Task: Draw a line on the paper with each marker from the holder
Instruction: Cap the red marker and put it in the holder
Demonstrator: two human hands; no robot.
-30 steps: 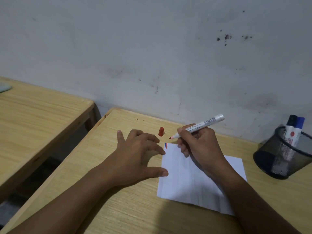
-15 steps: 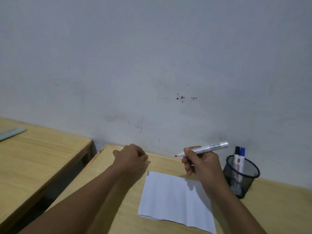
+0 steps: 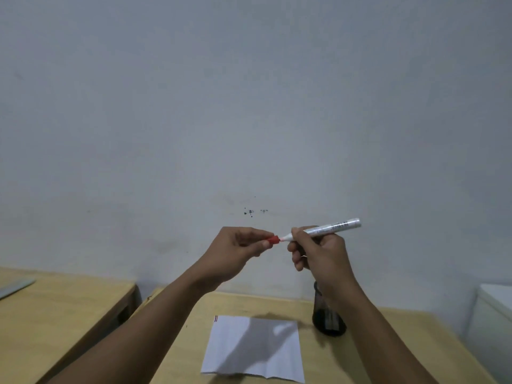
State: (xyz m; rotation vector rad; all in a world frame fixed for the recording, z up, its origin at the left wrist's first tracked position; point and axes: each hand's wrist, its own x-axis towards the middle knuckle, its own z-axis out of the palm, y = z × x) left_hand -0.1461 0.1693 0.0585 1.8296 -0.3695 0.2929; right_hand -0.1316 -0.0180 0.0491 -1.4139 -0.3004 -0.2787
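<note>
Both hands are raised in front of the wall. My right hand (image 3: 318, 252) grips a white marker (image 3: 329, 228) with its red tip pointing left. My left hand (image 3: 235, 252) pinches the red cap (image 3: 273, 240), held right at the marker's tip. Below on the wooden table (image 3: 180, 342) lies the white paper (image 3: 249, 353) with short coloured lines at its top-left corner (image 3: 216, 318). The black mesh holder (image 3: 328, 318) stands at the paper's right, partly hidden behind my right forearm; the markers inside it are hard to make out.
A second wooden table (image 3: 63, 314) stands to the left across a narrow gap, with a flat grey object (image 3: 15, 286) on it. A white box-like thing (image 3: 493, 322) sits at the right edge. The grey wall rises just behind the tables.
My left hand took the red cap off the table and lifted it to the marker's tip. Both hands rose above the paper, and the view tilted upward toward the wall.
</note>
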